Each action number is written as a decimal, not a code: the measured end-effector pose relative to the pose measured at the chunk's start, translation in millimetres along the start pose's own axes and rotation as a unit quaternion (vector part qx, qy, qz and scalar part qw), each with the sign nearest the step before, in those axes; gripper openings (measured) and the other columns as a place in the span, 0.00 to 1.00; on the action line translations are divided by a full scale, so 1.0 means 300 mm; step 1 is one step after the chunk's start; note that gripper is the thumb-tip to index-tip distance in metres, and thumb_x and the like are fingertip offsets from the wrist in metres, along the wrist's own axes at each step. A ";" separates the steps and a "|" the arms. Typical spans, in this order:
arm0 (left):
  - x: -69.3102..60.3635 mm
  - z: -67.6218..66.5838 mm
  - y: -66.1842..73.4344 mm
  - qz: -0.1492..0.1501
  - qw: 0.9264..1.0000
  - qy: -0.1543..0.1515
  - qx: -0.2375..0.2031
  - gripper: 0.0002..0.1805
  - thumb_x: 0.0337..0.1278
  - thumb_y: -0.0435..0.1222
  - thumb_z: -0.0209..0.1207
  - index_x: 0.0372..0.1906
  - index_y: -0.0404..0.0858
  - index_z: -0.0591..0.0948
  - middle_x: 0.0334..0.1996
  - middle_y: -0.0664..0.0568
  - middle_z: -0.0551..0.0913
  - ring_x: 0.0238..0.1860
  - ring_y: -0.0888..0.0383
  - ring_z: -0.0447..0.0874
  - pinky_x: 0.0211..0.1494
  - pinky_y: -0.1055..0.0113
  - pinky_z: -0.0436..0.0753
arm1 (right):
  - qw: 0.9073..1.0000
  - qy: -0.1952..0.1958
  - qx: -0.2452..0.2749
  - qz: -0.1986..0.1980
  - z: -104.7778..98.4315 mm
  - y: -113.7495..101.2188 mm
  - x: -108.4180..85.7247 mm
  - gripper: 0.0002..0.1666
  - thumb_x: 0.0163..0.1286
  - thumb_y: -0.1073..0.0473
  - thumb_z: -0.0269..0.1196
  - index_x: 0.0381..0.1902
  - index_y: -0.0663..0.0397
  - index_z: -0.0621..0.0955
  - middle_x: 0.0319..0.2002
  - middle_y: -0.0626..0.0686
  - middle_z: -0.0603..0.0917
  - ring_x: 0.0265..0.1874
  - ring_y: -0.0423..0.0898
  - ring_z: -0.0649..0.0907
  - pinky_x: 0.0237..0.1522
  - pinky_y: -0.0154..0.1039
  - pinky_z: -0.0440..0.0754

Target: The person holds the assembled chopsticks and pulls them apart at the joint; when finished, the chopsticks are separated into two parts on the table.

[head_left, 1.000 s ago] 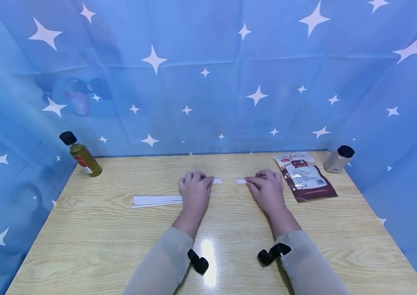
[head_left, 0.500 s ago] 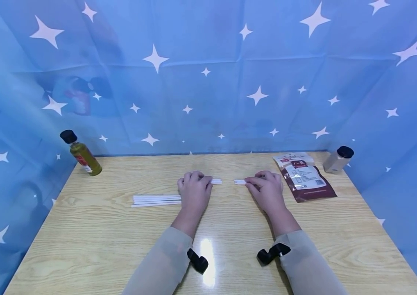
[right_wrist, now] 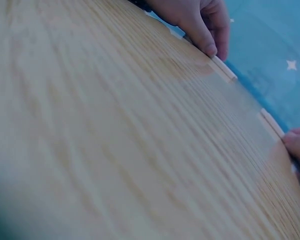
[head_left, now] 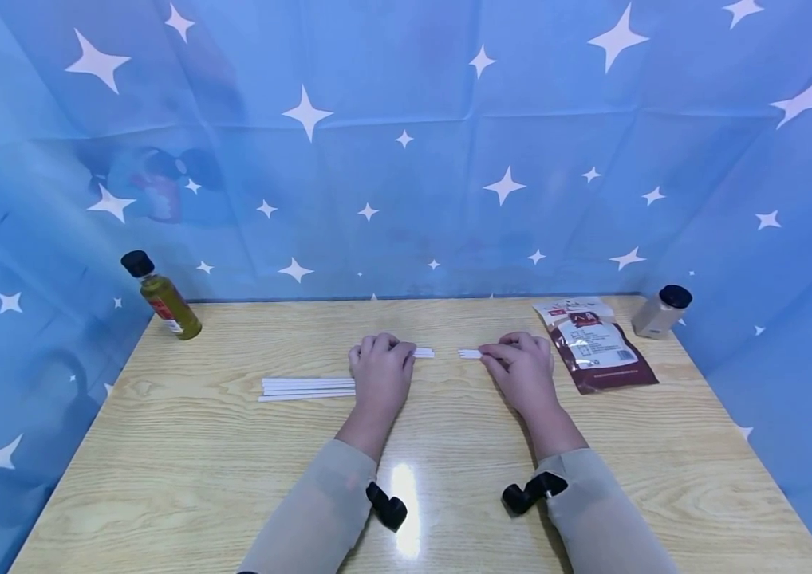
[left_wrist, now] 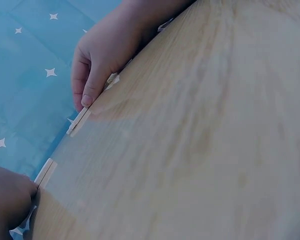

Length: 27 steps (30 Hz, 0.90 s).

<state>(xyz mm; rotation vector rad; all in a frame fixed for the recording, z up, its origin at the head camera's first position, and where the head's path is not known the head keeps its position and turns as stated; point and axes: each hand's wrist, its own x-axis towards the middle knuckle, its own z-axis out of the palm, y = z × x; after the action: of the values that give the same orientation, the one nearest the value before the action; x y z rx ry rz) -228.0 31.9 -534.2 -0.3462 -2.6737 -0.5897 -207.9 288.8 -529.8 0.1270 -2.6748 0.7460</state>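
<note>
In the head view my left hand (head_left: pixel 380 373) pinches a small bundle of thin white sticks (head_left: pixel 423 352) between thumb and fingers. Its right ends poke out past the thumb, and the rest is hidden by the hand. Opposite it, my right hand (head_left: pixel 521 368) pinches another short white bundle (head_left: pixel 469 353), whose left ends show. A narrow gap of tabletop separates the two bundles. Both seem to lie on the table in the left wrist view, where the right hand's bundle (left_wrist: pixel 79 121) and the left hand's bundle (left_wrist: pixel 45 173) stand apart. Several longer white sticks (head_left: pixel 307 388) lie left of my left wrist.
A bottle of greenish-yellow liquid (head_left: pixel 171 305) with a black cap stands at the back left. At the back right lie a maroon and white packet (head_left: pixel 596 347) and a black-lidded jar (head_left: pixel 662 311). A blue star-patterned cloth (head_left: pixel 392 239) hangs behind the wooden table (head_left: pixel 162 462).
</note>
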 end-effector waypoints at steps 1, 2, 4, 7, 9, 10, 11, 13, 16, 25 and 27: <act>0.001 -0.002 0.000 -0.001 1.000 -0.002 0.000 0.08 0.75 0.44 0.66 0.49 0.52 0.93 0.49 0.54 0.85 0.54 0.50 0.78 0.62 0.44 0.72 | 1.000 0.001 0.001 0.000 0.000 -0.001 0.000 0.09 0.72 0.55 0.75 0.48 0.44 0.94 0.56 0.61 0.82 0.58 0.64 0.71 0.62 0.65 0.64; 0.001 -0.004 0.000 -0.002 1.000 -0.004 0.000 0.08 0.75 0.44 0.66 0.49 0.52 0.93 0.49 0.54 0.85 0.54 0.50 0.78 0.62 0.44 0.72 | 1.000 0.002 0.001 0.001 0.000 -0.002 0.001 0.09 0.72 0.55 0.75 0.48 0.44 0.94 0.55 0.61 0.82 0.58 0.64 0.71 0.62 0.65 0.64; 0.001 -0.006 0.000 -0.001 1.000 -0.003 -0.003 0.09 0.75 0.44 0.67 0.52 0.52 0.92 0.50 0.54 0.85 0.54 0.50 0.78 0.62 0.44 0.72 | 1.000 0.002 0.001 0.004 0.001 -0.002 0.000 0.09 0.72 0.55 0.75 0.48 0.44 0.94 0.56 0.60 0.82 0.58 0.64 0.71 0.61 0.65 0.65; -0.001 -0.001 -0.002 0.008 1.000 0.021 -0.014 0.11 0.73 0.42 0.68 0.55 0.51 0.92 0.49 0.52 0.85 0.53 0.49 0.78 0.60 0.43 0.72 | 1.000 0.003 0.003 0.003 0.001 0.001 -0.001 0.09 0.71 0.56 0.75 0.48 0.45 0.94 0.56 0.61 0.82 0.58 0.64 0.71 0.61 0.65 0.65; -0.004 0.003 -0.003 0.019 0.998 0.047 -0.025 0.12 0.70 0.40 0.69 0.55 0.50 0.91 0.49 0.52 0.86 0.52 0.48 0.79 0.59 0.42 0.73 | 1.000 0.005 0.004 -0.001 -0.001 0.003 -0.002 0.10 0.71 0.56 0.75 0.49 0.45 0.93 0.56 0.61 0.82 0.58 0.65 0.71 0.61 0.65 0.65; -0.006 0.004 -0.002 0.025 0.997 0.058 -0.032 0.13 0.69 0.40 0.69 0.55 0.49 0.92 0.48 0.51 0.86 0.51 0.48 0.80 0.59 0.41 0.73 | 1.000 0.008 0.005 -0.005 -0.002 0.003 -0.001 0.10 0.71 0.56 0.75 0.50 0.46 0.93 0.56 0.61 0.82 0.58 0.65 0.71 0.61 0.66 0.65; -0.008 0.004 -0.001 0.029 0.997 0.065 -0.037 0.12 0.68 0.40 0.70 0.54 0.49 0.92 0.48 0.51 0.86 0.51 0.48 0.80 0.58 0.41 0.73 | 1.000 0.011 0.008 -0.009 -0.004 0.002 -0.001 0.11 0.72 0.55 0.75 0.50 0.46 0.93 0.56 0.61 0.82 0.59 0.65 0.71 0.61 0.66 0.64; -0.011 -0.001 0.001 0.038 0.995 0.074 -0.047 0.12 0.66 0.42 0.72 0.52 0.48 0.92 0.47 0.51 0.86 0.51 0.47 0.80 0.58 0.41 0.73 | 1.000 0.019 0.016 -0.017 -0.005 -0.002 0.000 0.11 0.72 0.55 0.74 0.50 0.47 0.93 0.57 0.61 0.82 0.59 0.65 0.71 0.62 0.66 0.64; -0.019 -0.015 0.004 0.046 0.995 0.071 -0.051 0.14 0.64 0.46 0.74 0.50 0.47 0.92 0.47 0.50 0.86 0.52 0.47 0.81 0.58 0.42 0.74 | 0.998 0.028 0.037 -0.038 -0.004 -0.013 0.001 0.11 0.73 0.53 0.73 0.49 0.49 0.92 0.57 0.61 0.83 0.60 0.65 0.71 0.63 0.66 0.63; -0.044 -0.030 -0.009 0.065 0.993 0.083 -0.043 0.07 0.62 0.43 0.74 0.42 0.47 0.93 0.44 0.52 0.87 0.49 0.49 0.82 0.56 0.45 0.76 | 0.996 0.018 0.062 -0.059 0.017 -0.066 -0.011 0.11 0.74 0.53 0.72 0.49 0.50 0.92 0.56 0.60 0.83 0.59 0.64 0.71 0.63 0.66 0.62; -0.051 -0.035 -0.015 0.067 0.993 0.087 -0.043 0.06 0.61 0.41 0.74 0.41 0.46 0.93 0.43 0.52 0.87 0.48 0.49 0.82 0.56 0.45 0.76 | 0.996 0.016 0.063 -0.061 0.027 -0.085 -0.011 0.11 0.75 0.53 0.71 0.49 0.50 0.92 0.55 0.60 0.83 0.59 0.65 0.72 0.63 0.66 0.62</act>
<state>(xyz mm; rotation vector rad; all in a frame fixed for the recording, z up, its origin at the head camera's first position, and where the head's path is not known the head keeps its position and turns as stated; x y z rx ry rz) -212.5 20.8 -533.4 -0.4721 -2.4426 -0.6622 -202.8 262.8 -525.2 0.3052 -2.5617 0.8699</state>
